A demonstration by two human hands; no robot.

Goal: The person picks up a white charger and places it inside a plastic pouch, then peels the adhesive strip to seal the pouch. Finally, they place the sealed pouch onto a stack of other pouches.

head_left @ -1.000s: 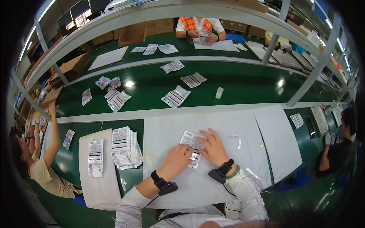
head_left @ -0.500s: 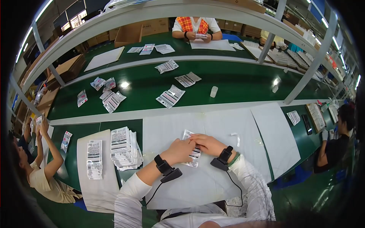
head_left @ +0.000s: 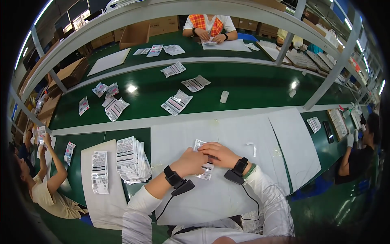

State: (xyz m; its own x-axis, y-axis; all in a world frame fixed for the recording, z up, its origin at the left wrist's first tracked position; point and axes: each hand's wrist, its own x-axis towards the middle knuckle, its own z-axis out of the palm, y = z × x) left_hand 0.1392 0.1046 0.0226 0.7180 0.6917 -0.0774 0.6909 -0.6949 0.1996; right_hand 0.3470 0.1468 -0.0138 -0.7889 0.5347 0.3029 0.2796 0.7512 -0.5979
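A: Head view. Hands?
B: Left hand and right hand together, fingers bent and meeting over a printed packet.
A: Grip?
B: Left: curled, fingertips hidden, can't tell if it pinches. Right: palm down, fingers close together, reaching to the left; can't tell its hold either.
A: Packet where?
B: On the white sheet, middle covered, ends showing above and below the hands.
A: Left side?
B: Fanned stack of packets near the left forearm; narrow packet pile on a pale board beyond.
A: Farther up?
B: Green belt, loose packets on it, small white container right of them.
A: Right?
B: Dark phone beside another packet.
A: Across?
B: Co-worker in a checked orange vest, hands on something pale.
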